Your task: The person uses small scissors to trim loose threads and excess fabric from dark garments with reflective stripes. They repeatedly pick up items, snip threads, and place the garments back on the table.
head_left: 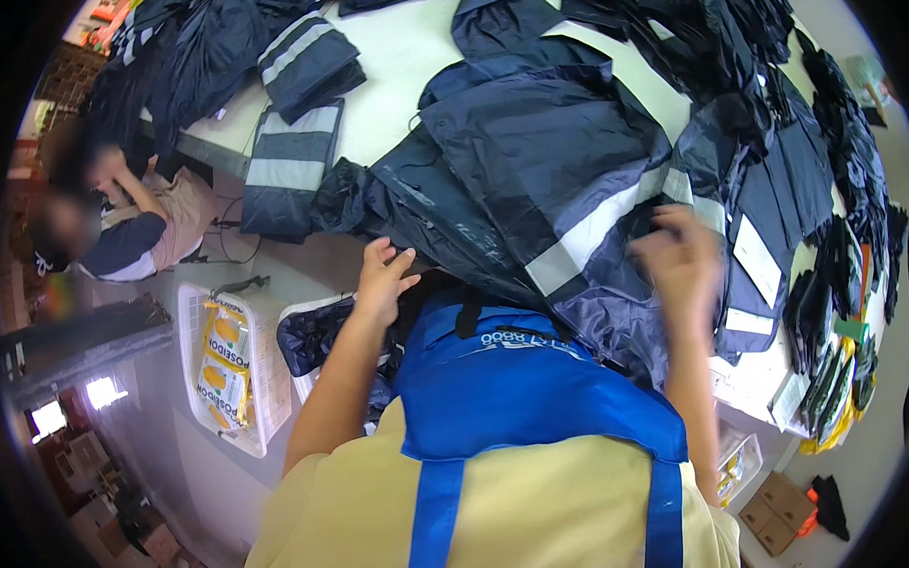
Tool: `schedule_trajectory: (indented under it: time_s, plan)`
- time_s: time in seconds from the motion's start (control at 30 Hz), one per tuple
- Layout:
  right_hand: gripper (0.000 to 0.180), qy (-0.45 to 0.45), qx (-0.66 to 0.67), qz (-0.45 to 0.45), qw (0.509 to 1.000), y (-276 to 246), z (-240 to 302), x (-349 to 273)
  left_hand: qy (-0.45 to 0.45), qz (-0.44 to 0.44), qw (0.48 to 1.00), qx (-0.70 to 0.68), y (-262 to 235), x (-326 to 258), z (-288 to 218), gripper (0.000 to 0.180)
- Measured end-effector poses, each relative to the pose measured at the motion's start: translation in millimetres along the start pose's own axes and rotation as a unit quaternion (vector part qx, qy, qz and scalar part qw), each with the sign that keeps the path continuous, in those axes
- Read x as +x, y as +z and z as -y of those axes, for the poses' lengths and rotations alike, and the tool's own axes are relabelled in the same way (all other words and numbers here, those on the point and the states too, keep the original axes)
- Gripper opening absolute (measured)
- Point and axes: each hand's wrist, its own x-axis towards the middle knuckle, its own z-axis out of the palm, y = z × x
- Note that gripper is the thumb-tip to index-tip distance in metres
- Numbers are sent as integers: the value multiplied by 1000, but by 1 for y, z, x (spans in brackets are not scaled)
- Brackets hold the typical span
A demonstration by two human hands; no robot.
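Observation:
A dark navy rain jacket (559,130) with a wide silver reflective band (593,241) lies spread on the white table in front of me, its lower part hanging toward my blue apron. Just off the jacket's near left edge is my left hand (380,283), fingers apart and nothing held. My right hand (680,266) is over the jacket's right side, by the end of the reflective band. Motion blurs its fingers, so I cannot make out whether it grips the cloth. The jacket's lining shows in a crumpled purple-blue fold (616,328) below the band.
Folded dark garments with silver bands (292,164) lie left of the jacket; more dark garments (771,183) are heaped right, with a white card (756,260). A white basket (279,410) of yellow packages stands at lower left. A person (137,210) sits beyond the table's left edge.

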Motion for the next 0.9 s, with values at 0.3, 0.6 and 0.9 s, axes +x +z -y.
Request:
schedule_trajectory:
  time_s: [0.3,0.6,0.9]
  plan:
    - [38,-22,-63,250,966,86,24,-41,25,-136,983,-122,24,15,7,53]
    - [19,202,129,59,969,37,-66,10,334,-336,837,273,1,37,-38,67]
    - [25,106,-119,-188,969,-40,-117,19,330,-124,877,325,-49,51,-133,33]
